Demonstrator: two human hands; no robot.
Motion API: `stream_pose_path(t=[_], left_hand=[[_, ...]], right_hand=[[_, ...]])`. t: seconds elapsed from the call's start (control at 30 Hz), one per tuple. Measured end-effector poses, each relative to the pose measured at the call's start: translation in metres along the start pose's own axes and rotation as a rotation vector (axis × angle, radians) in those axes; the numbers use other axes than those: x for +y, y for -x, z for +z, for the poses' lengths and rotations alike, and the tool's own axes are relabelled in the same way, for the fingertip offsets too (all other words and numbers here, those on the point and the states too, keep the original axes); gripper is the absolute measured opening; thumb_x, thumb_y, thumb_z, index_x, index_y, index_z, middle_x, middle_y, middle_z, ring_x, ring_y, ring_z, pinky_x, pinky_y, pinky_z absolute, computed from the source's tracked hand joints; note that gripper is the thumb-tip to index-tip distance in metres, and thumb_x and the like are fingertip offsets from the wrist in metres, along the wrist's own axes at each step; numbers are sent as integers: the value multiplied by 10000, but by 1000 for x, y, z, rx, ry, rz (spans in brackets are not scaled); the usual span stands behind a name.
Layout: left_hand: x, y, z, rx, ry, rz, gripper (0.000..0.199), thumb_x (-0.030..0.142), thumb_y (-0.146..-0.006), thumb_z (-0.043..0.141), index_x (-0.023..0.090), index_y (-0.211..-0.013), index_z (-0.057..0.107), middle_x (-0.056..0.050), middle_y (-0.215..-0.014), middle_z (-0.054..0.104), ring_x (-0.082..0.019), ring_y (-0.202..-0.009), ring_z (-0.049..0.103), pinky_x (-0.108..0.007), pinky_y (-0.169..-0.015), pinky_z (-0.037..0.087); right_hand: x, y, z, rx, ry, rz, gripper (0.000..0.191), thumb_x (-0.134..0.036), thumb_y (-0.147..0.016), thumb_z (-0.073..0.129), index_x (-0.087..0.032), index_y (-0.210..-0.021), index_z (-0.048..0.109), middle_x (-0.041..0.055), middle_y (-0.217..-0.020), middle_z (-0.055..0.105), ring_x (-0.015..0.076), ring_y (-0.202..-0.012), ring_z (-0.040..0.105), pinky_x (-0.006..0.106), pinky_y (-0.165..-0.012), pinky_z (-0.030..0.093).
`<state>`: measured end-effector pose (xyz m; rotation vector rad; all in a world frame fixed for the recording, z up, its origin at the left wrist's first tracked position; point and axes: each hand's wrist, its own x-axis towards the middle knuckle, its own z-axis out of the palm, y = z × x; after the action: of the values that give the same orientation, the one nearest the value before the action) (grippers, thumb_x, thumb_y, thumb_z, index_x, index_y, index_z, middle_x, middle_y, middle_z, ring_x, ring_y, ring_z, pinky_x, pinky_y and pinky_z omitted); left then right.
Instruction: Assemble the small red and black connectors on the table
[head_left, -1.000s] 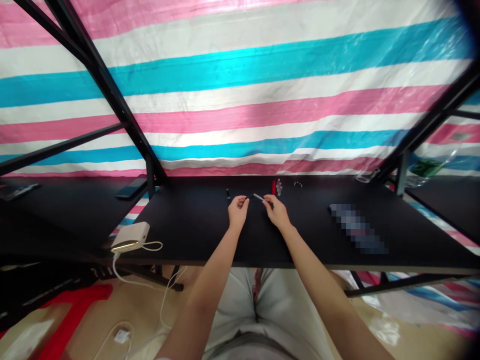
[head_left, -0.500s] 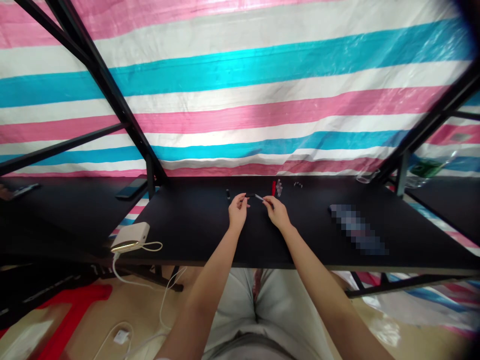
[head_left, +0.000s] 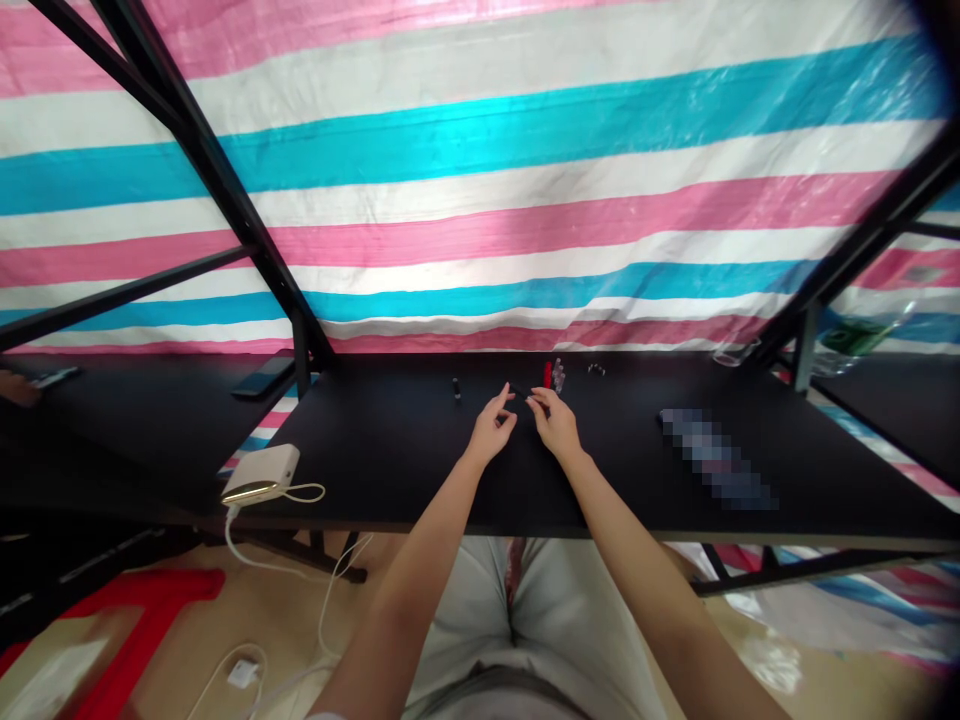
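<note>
Over the middle of the black desk, a thin black tube [head_left: 518, 391], like a pen barrel, spans the gap between my hands. My left hand [head_left: 491, 430] has its fingertips at the tube's left end, index finger stretched along it. At the other end, my right hand [head_left: 556, 422] pinches the tube between thumb and fingers. No pale rod shows outside the tube. A short black piece with a silver band [head_left: 456, 388] stands or lies left of my hands. Just behind my right hand are a small red piece [head_left: 547, 374] and a cluster of clear bead-like parts [head_left: 558, 375].
A small dark-and-white ring [head_left: 596, 369] lies at the desk's back. To the right is a blurred-out flat object [head_left: 712, 460]. A white box with a cable [head_left: 262, 472] sits at the left edge. Another person's hand [head_left: 16, 388] rests on the left-hand desk.
My left hand has moved right, toward my right hand, and its fingers have straightened. The pale rod that my right hand held is out of sight; the black tube now reaches its fingers.
</note>
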<state>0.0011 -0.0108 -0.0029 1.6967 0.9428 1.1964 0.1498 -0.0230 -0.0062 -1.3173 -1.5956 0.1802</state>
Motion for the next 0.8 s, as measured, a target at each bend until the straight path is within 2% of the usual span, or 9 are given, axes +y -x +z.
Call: stream_pose_path(t=[0.13, 0.27, 0.43, 0.5, 0.67, 0.8], left_hand=[[4, 1, 1, -10, 67, -10, 666, 120, -669, 568, 310, -1277, 370, -80, -1217, 496, -87, -736, 559, -160, -490, 410], [9, 4, 2, -41, 104, -33, 681, 118, -647, 597, 309, -1266, 386, -87, -1251, 464, -108, -780, 571, -177, -522, 433], [11, 6, 2, -83, -9, 66, 573, 120, -680, 558, 295, -1217, 457, -72, -1230, 463, -115, -836, 571, -224, -658, 471], [11, 6, 2, -88, -49, 98, 551, 127, -696, 540, 285, -1218, 460, -75, -1225, 462, -121, -849, 570, -222, -654, 472], [11, 6, 1, -91, -65, 105, 524, 131, -714, 524, 274, -1216, 468, -79, -1218, 466, -133, -863, 568, -201, -589, 454], [15, 5, 1, -23, -59, 107, 472, 137, -713, 522, 272, -1165, 520, -68, -1151, 512, -154, -903, 559, -230, -630, 461]], right_hand=[[-1, 0, -1, -9, 3, 15, 276, -340, -832, 425, -197, -1045, 529, 62, -929, 648, 182, -857, 605, 324, -791, 450], [0, 0, -1, -22, -2, 35, 279, -339, -829, 427, -202, -1050, 526, 61, -934, 648, 184, -861, 605, 327, -788, 455], [2, 0, 1, -50, -5, 10, 277, -350, -810, 457, -195, -1023, 544, 61, -900, 653, 179, -833, 607, 316, -770, 458], [2, 0, 2, -63, 5, 13, 270, -354, -796, 477, -195, -1001, 551, 56, -879, 657, 176, -806, 609, 310, -747, 461], [-1, -2, 3, -95, 12, 86, 230, -346, -767, 506, -205, -945, 548, 30, -826, 665, 162, -722, 606, 299, -687, 459], [-3, -8, 7, -118, -93, 172, 229, -371, -738, 526, -190, -878, 544, 31, -770, 652, 147, -649, 589, 281, -645, 456]])
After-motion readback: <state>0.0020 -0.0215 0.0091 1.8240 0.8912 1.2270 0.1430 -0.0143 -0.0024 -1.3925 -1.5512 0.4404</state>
